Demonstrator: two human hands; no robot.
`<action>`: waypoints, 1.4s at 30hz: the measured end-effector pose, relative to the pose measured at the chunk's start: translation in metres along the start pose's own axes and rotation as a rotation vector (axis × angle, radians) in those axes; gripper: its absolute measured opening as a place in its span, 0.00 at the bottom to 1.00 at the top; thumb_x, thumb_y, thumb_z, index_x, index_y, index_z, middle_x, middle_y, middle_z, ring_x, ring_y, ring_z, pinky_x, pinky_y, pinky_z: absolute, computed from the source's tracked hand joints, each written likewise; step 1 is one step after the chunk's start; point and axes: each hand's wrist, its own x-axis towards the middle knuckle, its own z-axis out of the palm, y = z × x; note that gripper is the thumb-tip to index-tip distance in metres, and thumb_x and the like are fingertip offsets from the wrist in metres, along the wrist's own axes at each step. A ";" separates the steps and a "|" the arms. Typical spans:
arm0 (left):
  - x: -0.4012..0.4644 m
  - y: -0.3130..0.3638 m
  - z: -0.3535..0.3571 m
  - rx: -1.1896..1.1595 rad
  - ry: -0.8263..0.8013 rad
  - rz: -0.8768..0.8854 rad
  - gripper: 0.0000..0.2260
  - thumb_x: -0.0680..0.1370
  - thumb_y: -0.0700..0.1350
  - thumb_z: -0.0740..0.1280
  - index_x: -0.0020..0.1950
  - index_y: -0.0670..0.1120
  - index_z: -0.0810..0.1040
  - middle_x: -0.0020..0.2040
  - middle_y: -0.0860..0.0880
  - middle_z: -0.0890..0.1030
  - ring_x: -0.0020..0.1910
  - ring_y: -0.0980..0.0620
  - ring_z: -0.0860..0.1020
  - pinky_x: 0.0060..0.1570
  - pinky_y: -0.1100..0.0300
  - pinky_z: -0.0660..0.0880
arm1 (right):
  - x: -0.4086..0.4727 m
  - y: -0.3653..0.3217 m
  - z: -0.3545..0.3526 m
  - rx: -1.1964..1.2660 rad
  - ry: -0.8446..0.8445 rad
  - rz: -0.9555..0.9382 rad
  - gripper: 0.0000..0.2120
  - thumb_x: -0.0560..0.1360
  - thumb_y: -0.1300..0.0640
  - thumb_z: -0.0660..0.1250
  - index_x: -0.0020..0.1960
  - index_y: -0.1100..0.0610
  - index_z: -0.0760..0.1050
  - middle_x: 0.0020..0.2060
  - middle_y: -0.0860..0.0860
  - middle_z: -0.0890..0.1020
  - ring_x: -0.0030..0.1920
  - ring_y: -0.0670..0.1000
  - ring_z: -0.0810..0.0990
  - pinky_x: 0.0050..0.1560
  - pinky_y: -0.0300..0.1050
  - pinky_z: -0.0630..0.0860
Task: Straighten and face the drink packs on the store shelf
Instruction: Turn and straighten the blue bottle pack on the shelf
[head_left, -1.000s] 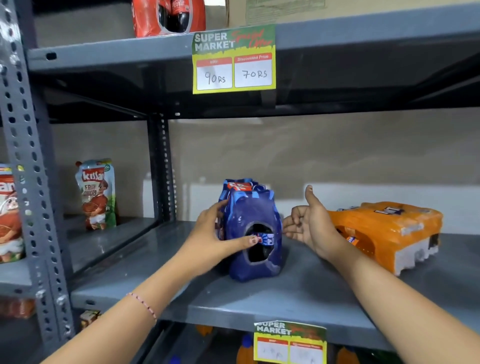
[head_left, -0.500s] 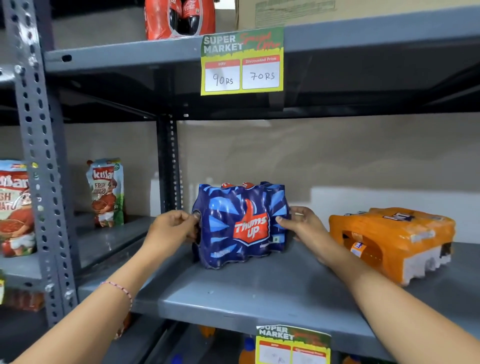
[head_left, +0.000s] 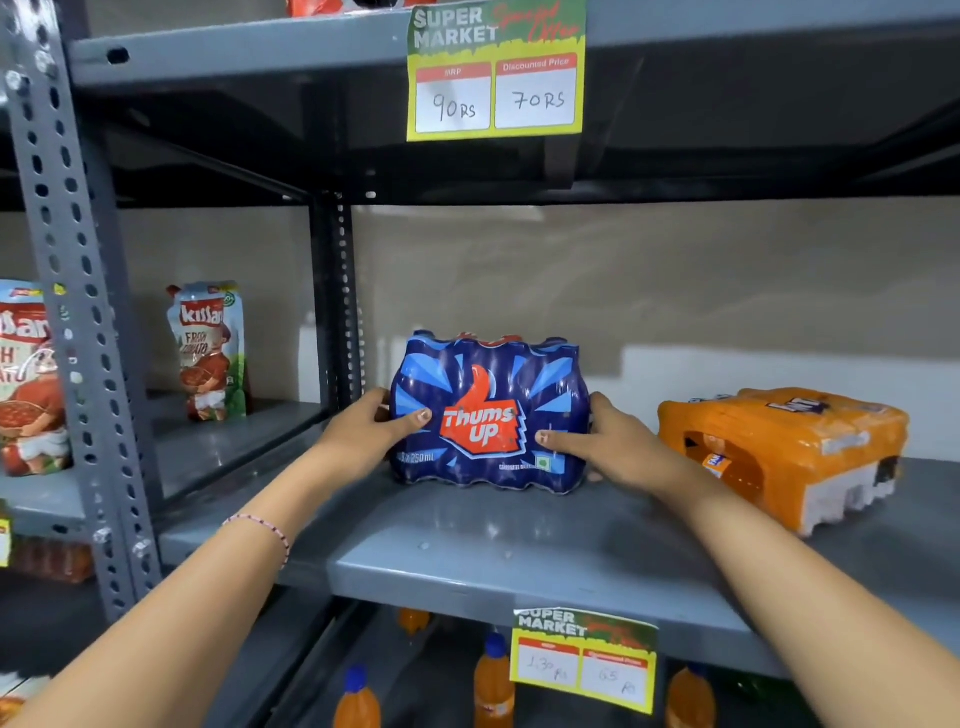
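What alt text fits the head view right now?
Two bare hands, left hand and right hand, grip the sides of a blue Thums Up pack standing label-forward on a grey shelf. An orange pack lies on its side to the right.

Two bare arms reach forward; left hand (head_left: 366, 434) and right hand (head_left: 618, 447) grip inward, thumbs forward, a beaded bracelet (head_left: 265, 527) on the left wrist.

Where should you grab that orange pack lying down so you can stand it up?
Grip the orange drink pack by its two long sides, one hand each, coming from the front. It lies flat and angled, its open end toward the shelf's front.
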 end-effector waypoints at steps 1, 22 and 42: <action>-0.004 0.002 0.000 -0.008 -0.004 0.002 0.31 0.61 0.65 0.77 0.60 0.53 0.78 0.59 0.48 0.86 0.57 0.44 0.85 0.60 0.40 0.80 | -0.004 -0.001 -0.002 0.005 -0.005 -0.003 0.32 0.69 0.43 0.77 0.66 0.51 0.67 0.60 0.48 0.81 0.52 0.48 0.83 0.33 0.40 0.81; -0.077 0.018 0.003 0.023 -0.058 0.101 0.25 0.59 0.69 0.76 0.51 0.59 0.80 0.49 0.60 0.88 0.47 0.58 0.87 0.49 0.48 0.85 | -0.108 -0.008 -0.019 -0.192 0.113 -0.012 0.32 0.64 0.26 0.69 0.62 0.38 0.66 0.53 0.39 0.83 0.44 0.38 0.84 0.39 0.43 0.84; -0.111 0.132 0.239 -0.154 -0.293 0.030 0.23 0.73 0.58 0.73 0.63 0.46 0.82 0.48 0.51 0.85 0.38 0.52 0.80 0.38 0.51 0.83 | -0.019 0.074 -0.227 -0.491 0.397 0.351 0.20 0.74 0.44 0.69 0.47 0.63 0.81 0.48 0.61 0.84 0.46 0.59 0.80 0.41 0.47 0.71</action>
